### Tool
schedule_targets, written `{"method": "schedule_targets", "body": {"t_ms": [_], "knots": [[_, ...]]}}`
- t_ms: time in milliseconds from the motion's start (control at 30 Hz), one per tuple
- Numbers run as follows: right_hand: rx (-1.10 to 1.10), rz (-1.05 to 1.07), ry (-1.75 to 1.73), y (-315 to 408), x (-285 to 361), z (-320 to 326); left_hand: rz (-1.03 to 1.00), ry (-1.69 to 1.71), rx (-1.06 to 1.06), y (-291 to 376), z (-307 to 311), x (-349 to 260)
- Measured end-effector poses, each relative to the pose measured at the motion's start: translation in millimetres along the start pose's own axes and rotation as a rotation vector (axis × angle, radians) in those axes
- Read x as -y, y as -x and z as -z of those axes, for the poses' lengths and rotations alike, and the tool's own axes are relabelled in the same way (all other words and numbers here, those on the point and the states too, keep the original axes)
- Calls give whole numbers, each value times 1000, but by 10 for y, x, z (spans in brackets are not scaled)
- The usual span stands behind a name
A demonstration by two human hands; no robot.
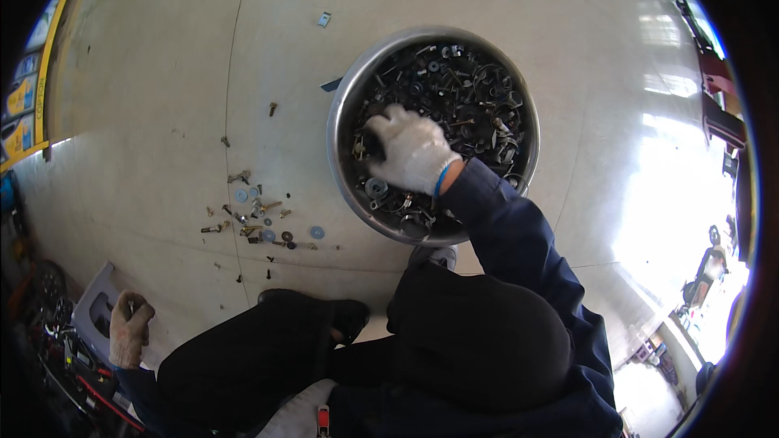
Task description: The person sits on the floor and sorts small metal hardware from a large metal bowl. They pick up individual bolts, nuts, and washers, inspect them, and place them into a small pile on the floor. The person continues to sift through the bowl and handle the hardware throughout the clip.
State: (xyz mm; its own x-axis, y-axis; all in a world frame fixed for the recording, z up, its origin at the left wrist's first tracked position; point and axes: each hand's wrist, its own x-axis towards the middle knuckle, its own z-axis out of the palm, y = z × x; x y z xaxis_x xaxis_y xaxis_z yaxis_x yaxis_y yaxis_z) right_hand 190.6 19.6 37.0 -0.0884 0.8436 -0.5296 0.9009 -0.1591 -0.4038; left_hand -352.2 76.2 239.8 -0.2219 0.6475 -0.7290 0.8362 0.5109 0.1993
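My right hand [411, 149], in a white knitted glove with a blue cuff edge, reaches into a round steel basin [342, 134] on the floor. Its thumb and fingers are apart over dark, mixed hardware [471, 109], including bolts, washers and clips. No held piece shows there, and motion blurs the hand a little. At the lower left, my left hand [129, 330] wears a soiled glove and has its fingers curled around a small metal piece [131, 305]. Loose bolts [271, 205] and flat washers [317, 232] lie scattered on the floor left of the basin.
A grey plastic stool [97, 298] stands beside my left hand. A dark flat strip [330, 84] touches the basin's left side, and a small metal clip [324, 19] lies farther out. Yellow-edged shelving [42, 85] holds containers at far left. My shoe [351, 319] rests near the loose hardware.
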Motion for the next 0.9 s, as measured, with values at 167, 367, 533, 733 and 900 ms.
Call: {"method": "schedule_targets", "body": {"t_ms": [167,367,533,733,900], "knots": [[-122,171,-69,508,324,-124,-5,17,8,28,12,2],[-65,122,-156,720,243,-38,-3,-13,-8,4,0,107],[-281,-89,-71,-15,-88,101,-26,6,0,-1,5,96],[-165,143,-69,147,196,-157,-12,-34,1,18,-16,-48],[-174,231,-67,612,442,-207,-49,-27,-2,38,-22,-73]]}}
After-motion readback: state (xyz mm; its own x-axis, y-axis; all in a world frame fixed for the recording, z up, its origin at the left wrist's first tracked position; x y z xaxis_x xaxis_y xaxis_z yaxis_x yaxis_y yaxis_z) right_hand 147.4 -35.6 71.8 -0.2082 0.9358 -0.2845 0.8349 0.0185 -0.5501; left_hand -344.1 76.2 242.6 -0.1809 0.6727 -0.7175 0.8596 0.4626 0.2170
